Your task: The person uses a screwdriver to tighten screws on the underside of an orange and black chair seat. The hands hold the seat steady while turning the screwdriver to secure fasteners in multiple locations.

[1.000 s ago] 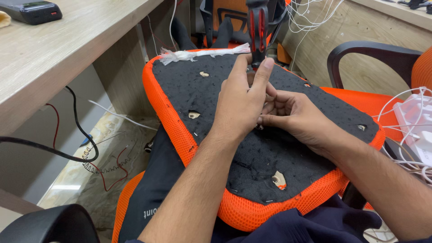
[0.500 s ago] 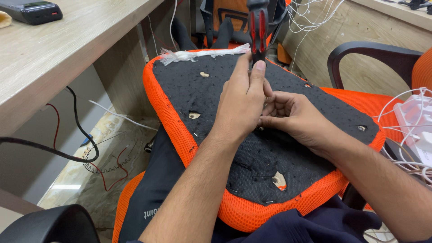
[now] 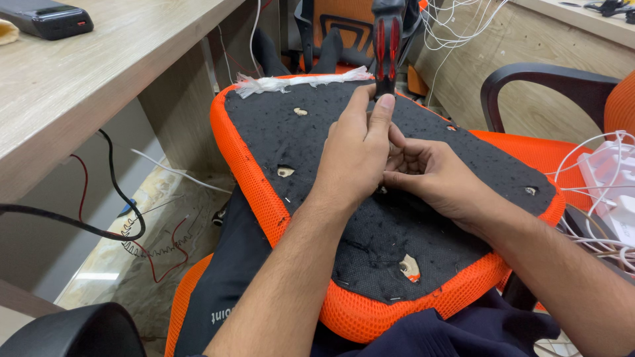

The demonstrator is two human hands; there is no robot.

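Observation:
An upturned chair seat (image 3: 311, 142) lies across my lap, its underside covered in black fabric with an orange mesh rim (image 3: 370, 317). My left hand (image 3: 354, 155) is closed around a screwdriver with a red and black handle (image 3: 387, 39), which stands upright over the seat's middle. My right hand (image 3: 433, 175) rests on the black fabric beside it, fingers curled in toward the tool's tip. The tip itself is hidden behind my hands. Small torn holes (image 3: 410, 266) show pale padding.
A wooden desk (image 3: 99, 73) runs along the left with a dark flat device (image 3: 46, 18) on it. Black and red cables (image 3: 119, 228) hang below it. An orange chair with a black armrest (image 3: 549, 76) stands on the right beside white wires (image 3: 605, 192).
The screwdriver handle and my left hand have shifted very slightly; my right hand stays on the fabric.

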